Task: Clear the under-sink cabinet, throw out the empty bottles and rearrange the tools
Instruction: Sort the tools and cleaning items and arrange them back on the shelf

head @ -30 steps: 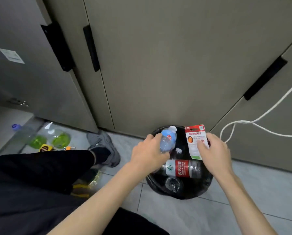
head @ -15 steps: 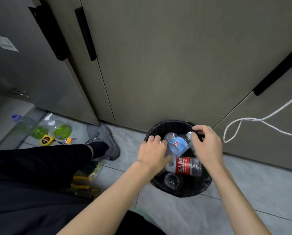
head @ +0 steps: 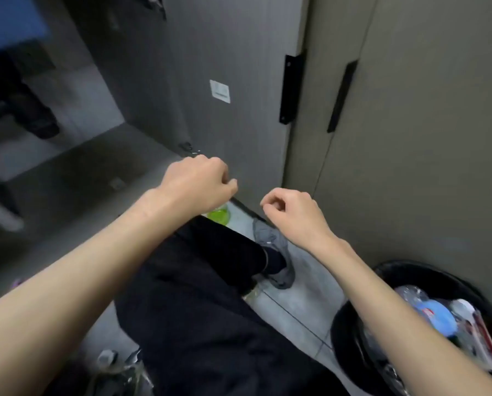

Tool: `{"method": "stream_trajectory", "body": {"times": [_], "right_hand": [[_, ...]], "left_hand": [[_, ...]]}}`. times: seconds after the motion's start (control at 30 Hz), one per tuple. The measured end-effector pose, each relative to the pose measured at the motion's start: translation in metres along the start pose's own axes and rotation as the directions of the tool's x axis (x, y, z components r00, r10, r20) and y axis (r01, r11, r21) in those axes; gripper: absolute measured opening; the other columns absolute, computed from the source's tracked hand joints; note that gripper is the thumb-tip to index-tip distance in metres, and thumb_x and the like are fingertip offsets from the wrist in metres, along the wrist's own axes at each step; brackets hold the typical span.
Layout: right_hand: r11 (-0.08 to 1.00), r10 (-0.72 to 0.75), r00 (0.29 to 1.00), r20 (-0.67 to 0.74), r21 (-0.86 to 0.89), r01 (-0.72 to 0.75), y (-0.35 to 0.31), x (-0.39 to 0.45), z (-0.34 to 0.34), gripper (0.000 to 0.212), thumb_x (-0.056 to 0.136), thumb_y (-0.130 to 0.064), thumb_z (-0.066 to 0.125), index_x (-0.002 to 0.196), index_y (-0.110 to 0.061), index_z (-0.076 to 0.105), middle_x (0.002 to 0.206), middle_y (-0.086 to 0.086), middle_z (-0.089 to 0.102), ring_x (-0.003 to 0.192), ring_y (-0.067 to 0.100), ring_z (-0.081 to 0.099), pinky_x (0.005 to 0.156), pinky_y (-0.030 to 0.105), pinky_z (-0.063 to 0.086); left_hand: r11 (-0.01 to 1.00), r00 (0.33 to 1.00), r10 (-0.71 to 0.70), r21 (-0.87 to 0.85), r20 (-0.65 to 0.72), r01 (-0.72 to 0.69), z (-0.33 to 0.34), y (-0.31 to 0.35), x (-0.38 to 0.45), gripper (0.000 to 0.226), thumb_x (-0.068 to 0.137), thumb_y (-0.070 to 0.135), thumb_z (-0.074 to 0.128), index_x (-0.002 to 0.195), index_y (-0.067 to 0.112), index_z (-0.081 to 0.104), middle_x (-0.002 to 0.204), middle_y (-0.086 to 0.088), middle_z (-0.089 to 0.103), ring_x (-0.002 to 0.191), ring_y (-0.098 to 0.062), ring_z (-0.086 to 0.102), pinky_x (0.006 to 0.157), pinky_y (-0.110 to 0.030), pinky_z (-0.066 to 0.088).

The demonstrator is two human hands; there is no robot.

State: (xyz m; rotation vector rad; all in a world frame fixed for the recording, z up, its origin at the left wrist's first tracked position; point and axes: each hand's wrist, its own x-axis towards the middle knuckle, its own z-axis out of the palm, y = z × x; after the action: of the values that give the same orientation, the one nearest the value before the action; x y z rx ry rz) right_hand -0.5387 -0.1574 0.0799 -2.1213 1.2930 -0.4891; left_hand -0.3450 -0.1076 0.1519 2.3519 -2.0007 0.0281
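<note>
Both my hands hang in the air in front of the open cabinet door (head: 224, 81), holding nothing. My left hand (head: 199, 184) has its fingers curled in loosely. My right hand (head: 290, 212) is also loosely curled, thumb near the forefinger. The black bin (head: 350, 324) sits at the lower right, under my right forearm. Inside it lie a blue-labelled bottle (head: 436, 315), clear crushed bottles and a red-and-white card pack (head: 479, 335). A bottle with green liquid (head: 219, 214) shows on the floor between my left hand and my knee.
My dark-trousered leg and grey shoe (head: 273, 252) stretch across the tiled floor. Closed beige cabinet doors with black handles (head: 342, 95) fill the right. The dark cabinet interior opens to the left. Clear plastic items (head: 119, 367) lie at the bottom left.
Both hands have left the bin empty, the bottle and card pack staying inside. My view has swung left toward the open cabinet, with the bin now at the lower right.
</note>
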Motion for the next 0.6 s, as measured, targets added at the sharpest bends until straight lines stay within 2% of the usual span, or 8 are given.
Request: {"method": "stream_trajectory", "body": {"times": [0.07, 0.17, 0.27, 0.33, 0.43, 0.5, 0.6], "right_hand": [[0.995, -0.087, 0.993, 0.078, 0.056, 0.083, -0.05, 0.036, 0.017, 0.017, 0.086, -0.03, 0.055, 0.089, -0.034, 0.071, 0.078, -0.016, 0.07, 0.083, 0.012, 0.066, 0.081, 0.036, 0.055], [0.98, -0.196, 0.962, 0.189, 0.073, 0.185, -0.12, 0.085, 0.047, 0.018, 0.084, -0.028, 0.055, 0.083, -0.033, 0.072, 0.081, -0.016, 0.072, 0.085, 0.012, 0.067, 0.083, 0.036, 0.056], [0.963, -0.256, 0.903, 0.345, 0.009, 0.27, -0.183, 0.129, 0.08, 0.018, 0.08, -0.029, 0.054, 0.081, -0.027, 0.072, 0.073, -0.013, 0.074, 0.074, 0.011, 0.072, 0.078, 0.035, 0.06], [0.933, -0.286, 0.846, 0.45, -0.071, 0.353, -0.224, 0.156, 0.107, 0.02, 0.078, -0.029, 0.054, 0.08, -0.022, 0.072, 0.071, -0.008, 0.075, 0.071, 0.014, 0.074, 0.074, 0.035, 0.062], [0.883, -0.293, 0.763, 0.577, -0.143, 0.447, -0.276, 0.184, 0.157, 0.024, 0.083, -0.027, 0.054, 0.083, -0.012, 0.074, 0.073, 0.002, 0.077, 0.074, 0.024, 0.076, 0.062, 0.034, 0.061], [0.864, -0.27, 0.713, 0.647, -0.164, 0.476, -0.298, 0.189, 0.198, 0.025, 0.084, -0.027, 0.055, 0.087, -0.01, 0.072, 0.073, 0.004, 0.077, 0.073, 0.025, 0.076, 0.061, 0.036, 0.062], [0.824, -0.236, 0.652, 0.72, -0.208, 0.527, -0.294, 0.176, 0.263, 0.026, 0.088, -0.03, 0.055, 0.087, -0.01, 0.071, 0.073, 0.003, 0.076, 0.069, 0.021, 0.075, 0.067, 0.036, 0.064]], "left_hand": [[0.991, 0.991, -0.132, -0.023, -0.019, 0.131, -0.011, -0.06, -0.005, 0.033, 0.086, 0.05, 0.046, 0.09, 0.027, 0.069, 0.092, -0.005, 0.067, 0.078, -0.032, 0.055, 0.066, -0.034, 0.039], [0.95, 0.952, -0.306, -0.067, -0.022, 0.304, -0.007, -0.144, -0.02, 0.03, 0.086, 0.047, 0.048, 0.094, 0.027, 0.069, 0.091, -0.007, 0.066, 0.076, -0.03, 0.052, 0.063, -0.033, 0.037], [0.889, 0.89, -0.445, -0.07, 0.096, 0.452, 0.014, -0.218, -0.04, 0.033, 0.09, 0.048, 0.05, 0.103, 0.025, 0.071, 0.1, -0.009, 0.069, 0.085, -0.032, 0.06, 0.066, -0.033, 0.042], [0.822, 0.815, -0.535, -0.086, 0.224, 0.563, 0.032, -0.262, -0.058, 0.031, 0.089, 0.045, 0.051, 0.1, 0.025, 0.072, 0.096, -0.006, 0.072, 0.09, -0.031, 0.065, 0.072, -0.033, 0.047], [0.699, 0.666, -0.636, -0.074, 0.389, 0.711, 0.061, -0.313, -0.09, 0.028, 0.087, 0.038, 0.053, 0.087, 0.018, 0.072, 0.078, -0.002, 0.074, 0.074, -0.023, 0.07, 0.07, -0.031, 0.056], [0.631, 0.584, -0.678, -0.052, 0.446, 0.774, 0.082, -0.334, -0.109, 0.027, 0.087, 0.037, 0.055, 0.091, 0.016, 0.072, 0.084, -0.005, 0.073, 0.077, -0.024, 0.07, 0.073, -0.033, 0.059], [0.571, 0.517, -0.739, -0.006, 0.432, 0.821, 0.118, -0.347, -0.132, 0.029, 0.085, 0.038, 0.06, 0.106, 0.021, 0.069, 0.104, -0.009, 0.068, 0.093, -0.03, 0.064, 0.075, -0.032, 0.05]]}}
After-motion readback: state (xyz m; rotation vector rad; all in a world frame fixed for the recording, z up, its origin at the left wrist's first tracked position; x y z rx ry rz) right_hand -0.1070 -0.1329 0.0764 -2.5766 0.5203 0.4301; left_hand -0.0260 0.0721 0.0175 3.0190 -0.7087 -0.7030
